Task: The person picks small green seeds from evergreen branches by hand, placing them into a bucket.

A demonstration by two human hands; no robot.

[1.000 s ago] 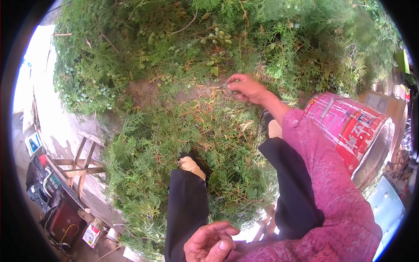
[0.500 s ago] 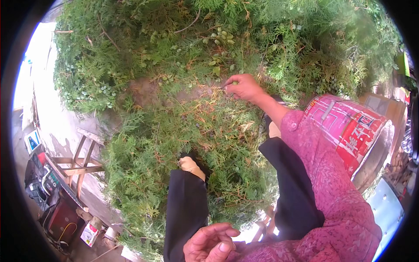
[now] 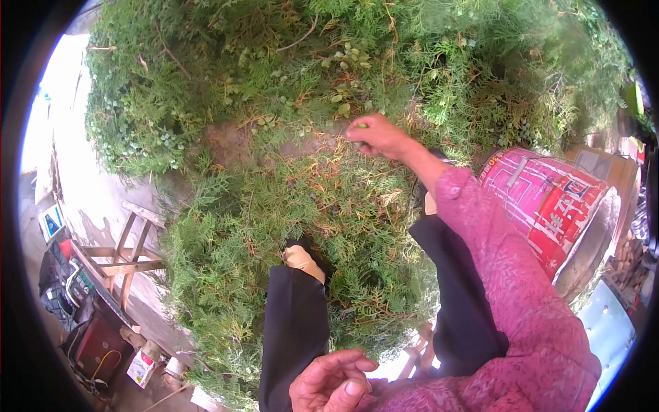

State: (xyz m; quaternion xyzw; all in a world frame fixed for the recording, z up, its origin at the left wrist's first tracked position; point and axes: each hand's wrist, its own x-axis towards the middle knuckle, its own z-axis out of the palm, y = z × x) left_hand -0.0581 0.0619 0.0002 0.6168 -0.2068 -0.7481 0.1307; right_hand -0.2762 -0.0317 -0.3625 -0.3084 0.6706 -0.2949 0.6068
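Observation:
My right hand (image 3: 376, 136) reaches over the cut evergreen sprigs (image 3: 274, 213) near a brownish bare strip (image 3: 230, 144). Its fingers are pinched together, and a small bright green piece (image 3: 362, 126) shows between them, too small to name. Just left of the fingertips are a few broad green leaves (image 3: 344, 108). My left hand (image 3: 331, 382) hovers by my lap at the bottom, its fingers loosely curled. A gap shows between thumb and forefinger, and nothing is visible in it.
A red and pink bucket (image 3: 542, 206) lies tipped on its side at the right, beside a cardboard box (image 3: 600, 172). At the left stands a wooden frame (image 3: 127, 261). My feet rest among the sprigs, and more evergreen branches (image 3: 439, 69) are heaped at the back.
My right hand has shifted slightly left and its fingers have curled in more. The left hand has hardly moved.

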